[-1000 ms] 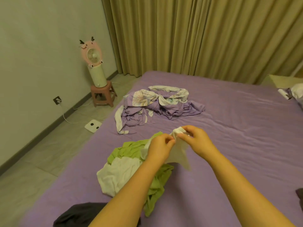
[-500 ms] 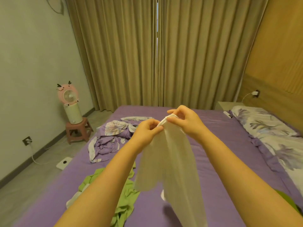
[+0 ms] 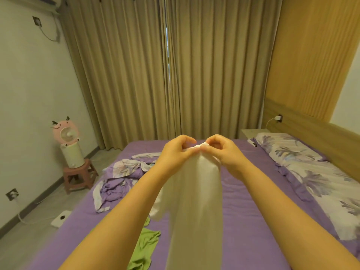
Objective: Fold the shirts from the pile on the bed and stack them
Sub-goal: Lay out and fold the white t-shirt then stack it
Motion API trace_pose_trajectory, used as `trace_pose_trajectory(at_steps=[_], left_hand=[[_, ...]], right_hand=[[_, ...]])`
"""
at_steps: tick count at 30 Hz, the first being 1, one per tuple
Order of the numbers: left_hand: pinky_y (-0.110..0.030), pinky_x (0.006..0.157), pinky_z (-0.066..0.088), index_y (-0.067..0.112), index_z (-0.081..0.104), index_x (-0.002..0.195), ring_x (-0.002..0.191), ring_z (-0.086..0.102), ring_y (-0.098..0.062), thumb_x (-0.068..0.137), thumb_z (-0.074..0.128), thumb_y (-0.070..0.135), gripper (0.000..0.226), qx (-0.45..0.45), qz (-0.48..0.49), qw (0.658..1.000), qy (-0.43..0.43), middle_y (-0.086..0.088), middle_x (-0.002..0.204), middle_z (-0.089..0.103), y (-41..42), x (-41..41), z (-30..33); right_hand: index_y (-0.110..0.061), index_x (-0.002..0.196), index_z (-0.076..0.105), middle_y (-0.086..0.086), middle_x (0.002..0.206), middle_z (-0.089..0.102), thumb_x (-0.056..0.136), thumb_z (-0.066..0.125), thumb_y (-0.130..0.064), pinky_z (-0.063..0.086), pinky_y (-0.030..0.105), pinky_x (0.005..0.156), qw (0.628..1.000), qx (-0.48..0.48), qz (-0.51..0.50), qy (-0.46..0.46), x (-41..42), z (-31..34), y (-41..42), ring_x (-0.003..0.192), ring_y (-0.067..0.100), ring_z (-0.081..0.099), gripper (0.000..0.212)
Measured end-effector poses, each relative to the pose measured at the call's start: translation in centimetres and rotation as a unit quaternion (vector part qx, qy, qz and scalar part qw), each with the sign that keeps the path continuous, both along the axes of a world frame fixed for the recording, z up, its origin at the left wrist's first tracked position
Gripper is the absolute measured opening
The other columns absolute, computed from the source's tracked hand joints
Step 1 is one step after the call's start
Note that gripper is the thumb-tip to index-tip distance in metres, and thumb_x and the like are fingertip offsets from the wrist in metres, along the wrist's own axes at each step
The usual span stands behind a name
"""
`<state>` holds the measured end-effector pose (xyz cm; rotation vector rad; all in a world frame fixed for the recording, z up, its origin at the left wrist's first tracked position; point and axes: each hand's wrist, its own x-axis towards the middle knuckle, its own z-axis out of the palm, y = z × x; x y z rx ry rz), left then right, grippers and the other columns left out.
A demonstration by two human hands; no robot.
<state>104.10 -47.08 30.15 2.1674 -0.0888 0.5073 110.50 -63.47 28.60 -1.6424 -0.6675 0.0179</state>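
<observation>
While we hold the white shirt (image 3: 196, 193) up in the air above the bed (image 3: 253, 211), both our hands pinch the same small bunch of cloth at its top: the left hand (image 3: 175, 152) grips it from one side and the right hand (image 3: 224, 151) from the other, with the fingertips nearly touching. To do this step well, we judge that the hands should slide apart along the upper edge until each one has a shoulder or a corner, so that the shirt opens to its full width before we lay it flat; pulling from one point only keeps it gathered like a tube. The fabric looks thin, soft and a little translucent, and it hangs in long smooth folds, with one shorter flap (perhaps a sleeve, we cannot be sure) falling to the left side. Below our left arm, a green shirt (image 3: 144, 250) lies crumpled on the purple sheet, still unfolded. Further away, near the far left edge of the bed, a rumpled flowered blanket (image 3: 120, 178) is heaped, and a pillow (image 3: 288, 151) with the same flower print lies at the right.
</observation>
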Motion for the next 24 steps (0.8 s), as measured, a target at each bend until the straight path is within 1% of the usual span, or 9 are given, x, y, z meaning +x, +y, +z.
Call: trace_pose_trajectory(at_steps=[3, 5, 7, 9, 12, 16, 19, 21, 24], left_hand=[[-0.018, 0.053, 0.039, 0.017, 0.069, 0.078, 0.060, 0.053, -0.007, 0.086, 0.062, 0.037, 0.023, 0.001, 0.047, 0.997, 0.068, 0.006, 0.068, 0.060, 0.3, -0.1, 0.6], [-0.022, 0.054, 0.042, 0.002, 0.069, 0.079, 0.054, 0.052, -0.013, 0.088, 0.063, 0.031, 0.031, -0.121, 0.043, 0.986, 0.105, -0.004, 0.063, 0.058, 0.4, -0.6, 0.9], [-0.030, 0.064, 0.054, -0.001, 0.070, 0.085, 0.061, 0.063, -0.018, 0.090, 0.062, 0.019, 0.023, -0.266, -0.005, 0.954, 0.136, -0.013, 0.072, 0.066, 0.3, -1.2, 1.2], [-0.031, 0.074, 0.058, 0.002, 0.072, 0.089, 0.074, 0.070, -0.022, 0.089, 0.058, 0.006, 0.015, -0.327, -0.068, 0.931, 0.147, -0.017, 0.085, 0.072, 0.4, -1.7, 1.6], [-0.021, 0.068, 0.057, 0.005, 0.072, 0.097, 0.072, 0.069, -0.014, 0.090, 0.053, 0.000, 0.021, -0.298, -0.073, 0.943, 0.128, -0.011, 0.087, 0.072, 1.3, -2.0, 2.1], [-0.027, 0.072, 0.052, 0.013, 0.070, 0.102, 0.082, 0.064, -0.012, 0.083, 0.060, 0.006, 0.022, -0.147, 0.032, 0.989, 0.016, -0.004, 0.095, 0.069, 4.7, -1.5, 2.2], [-0.017, 0.077, 0.050, 0.023, 0.059, 0.117, 0.099, 0.060, -0.003, 0.079, 0.073, 0.015, 0.041, -0.109, -0.080, 0.989, 0.061, 0.004, 0.111, 0.064, 6.6, -1.0, 0.8], [-0.011, 0.068, 0.050, 0.024, 0.057, 0.115, 0.091, 0.061, 0.006, 0.077, 0.074, 0.014, 0.042, -0.100, -0.141, 0.980, 0.096, 0.008, 0.107, 0.065, 6.7, -0.4, -0.9], [-0.034, 0.073, 0.052, 0.008, 0.064, 0.097, 0.082, 0.065, -0.014, 0.080, 0.067, 0.011, 0.018, -0.069, -0.114, 0.985, 0.112, -0.006, 0.093, 0.070, 6.5, 1.0, -3.9]], right_hand=[[-0.019, 0.083, 0.063, -0.002, 0.085, 0.068, 0.084, 0.069, -0.016, 0.050, 0.025, 0.067, 0.998, -0.041, -0.047, -0.025, -0.4, 0.0, -0.1, 0.076, 0.009, 0.062, 0.007], [-0.018, 0.087, 0.062, 0.004, 0.090, 0.069, 0.086, 0.065, -0.021, 0.054, 0.030, 0.066, 0.993, -0.061, -0.104, -0.015, -1.1, 0.0, 0.6, 0.079, 0.014, 0.065, 0.004], [-0.011, 0.091, 0.065, 0.008, 0.091, 0.071, 0.087, 0.063, -0.035, 0.058, 0.030, 0.064, 0.995, -0.043, -0.064, 0.061, -2.2, 0.2, 2.0, 0.078, 0.014, 0.069, 0.025], [-0.004, 0.095, 0.068, 0.008, 0.093, 0.073, 0.087, 0.062, -0.042, 0.059, 0.032, 0.069, 0.993, -0.031, -0.007, 0.112, -3.1, 0.6, 3.4, 0.084, 0.017, 0.071, 0.040], [-0.002, 0.096, 0.070, 0.005, 0.094, 0.071, 0.089, 0.062, -0.030, 0.054, 0.029, 0.071, 0.992, 0.018, 0.000, 0.121, -3.6, 0.9, 4.7, 0.081, 0.017, 0.067, 0.030], [0.005, 0.095, 0.065, 0.009, 0.082, 0.060, 0.094, 0.055, -0.025, 0.043, 0.031, 0.070, 0.993, 0.005, -0.029, 0.113, -3.1, 1.2, 5.3, 0.076, 0.020, 0.053, 0.031], [-0.009, 0.091, 0.070, 0.001, 0.079, 0.068, 0.093, 0.056, -0.026, 0.047, 0.025, 0.068, 0.996, -0.046, 0.006, 0.073, -3.0, 2.6, 5.7, 0.074, 0.013, 0.059, 0.022], [-0.012, 0.101, 0.071, 0.007, 0.095, 0.072, 0.093, 0.057, -0.026, 0.051, 0.033, 0.077, 0.996, -0.060, 0.025, 0.066, -2.9, 3.6, 5.8, 0.084, 0.016, 0.065, 0.022], [-0.021, 0.102, 0.071, -0.001, 0.096, 0.072, 0.092, 0.057, -0.029, 0.052, 0.027, 0.076, 0.995, -0.089, -0.004, 0.038, -2.6, 4.7, 5.1, 0.088, 0.011, 0.066, 0.018]])
